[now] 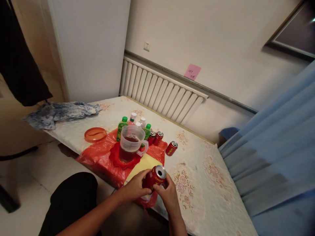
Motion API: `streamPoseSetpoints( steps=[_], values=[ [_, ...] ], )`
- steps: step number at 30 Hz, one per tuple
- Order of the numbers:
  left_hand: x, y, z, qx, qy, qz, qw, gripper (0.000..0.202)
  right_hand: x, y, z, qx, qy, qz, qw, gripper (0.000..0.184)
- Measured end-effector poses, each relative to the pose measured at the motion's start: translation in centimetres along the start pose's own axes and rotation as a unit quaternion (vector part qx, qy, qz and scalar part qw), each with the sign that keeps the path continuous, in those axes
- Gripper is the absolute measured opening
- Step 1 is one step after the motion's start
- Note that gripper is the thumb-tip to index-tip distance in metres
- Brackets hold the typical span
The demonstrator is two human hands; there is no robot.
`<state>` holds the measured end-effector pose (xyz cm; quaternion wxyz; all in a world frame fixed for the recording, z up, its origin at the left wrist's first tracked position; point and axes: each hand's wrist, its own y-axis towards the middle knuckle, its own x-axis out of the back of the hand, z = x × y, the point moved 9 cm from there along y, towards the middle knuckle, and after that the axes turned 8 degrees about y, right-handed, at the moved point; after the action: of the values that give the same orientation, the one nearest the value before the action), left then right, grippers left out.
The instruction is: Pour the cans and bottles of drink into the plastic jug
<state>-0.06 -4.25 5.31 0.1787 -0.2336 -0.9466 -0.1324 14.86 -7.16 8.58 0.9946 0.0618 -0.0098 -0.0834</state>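
Observation:
Between my two hands is a red drink can (154,177), its top showing a dark opening and tilted toward me. My left hand (136,187) wraps its left side, and my right hand (168,194) closes round the right side, thumbs at the front. Beyond them a clear plastic pitcher (128,152) with brown liquid stands on a red scalloped tray (113,159). Another red can (171,148) stands apart to the right, while two more cans (158,138) are behind the pitcher. Several bottles, some with green caps like this green bottle (121,128), cluster there too.
A red plastic bag (92,157) and yellow cloth or paper (147,162) lie under these things on the floral-covered table (197,170). At left are an orange lid (95,134) and patterned cloth (66,113). A radiator (157,88) lines the wall; a blue curtain (275,141) hangs right.

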Motion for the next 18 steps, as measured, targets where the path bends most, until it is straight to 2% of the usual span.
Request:
streamPoseSetpoints(
  steps=[6, 10, 12, 14, 18],
  values=[
    [2.1, -0.7, -1.3, -0.025, -0.045, 0.005, 0.999, 0.074, -3.3, -0.8, 1.5, -0.002, -0.012, 0.039, 0.999, 0.056],
    [4.8, -2.4, -0.5, -0.02, -0.032, -0.045, 0.998, 0.073, -5.3, -0.6, 1.1, -0.031, 0.036, 0.085, 0.995, 0.063],
    [7.4, -3.5, 0.5, -0.002, -0.046, -0.103, 0.994, 0.074, -5.1, 0.0, 0.6, -0.025, 0.052, 0.066, 0.996, 0.064],
    [10.9, -4.9, 1.8, 0.036, -0.048, -0.2, 0.978, 0.074, -4.2, 0.9, -0.3, -0.022, 0.05, 0.026, 0.998, 0.06],
    [18.4, -7.4, 3.8, 0.105, -0.07, -0.415, 0.901, 0.068, -3.5, 2.3, -2.5, -0.039, 0.036, -0.004, 0.999, 0.054]
  ],
)
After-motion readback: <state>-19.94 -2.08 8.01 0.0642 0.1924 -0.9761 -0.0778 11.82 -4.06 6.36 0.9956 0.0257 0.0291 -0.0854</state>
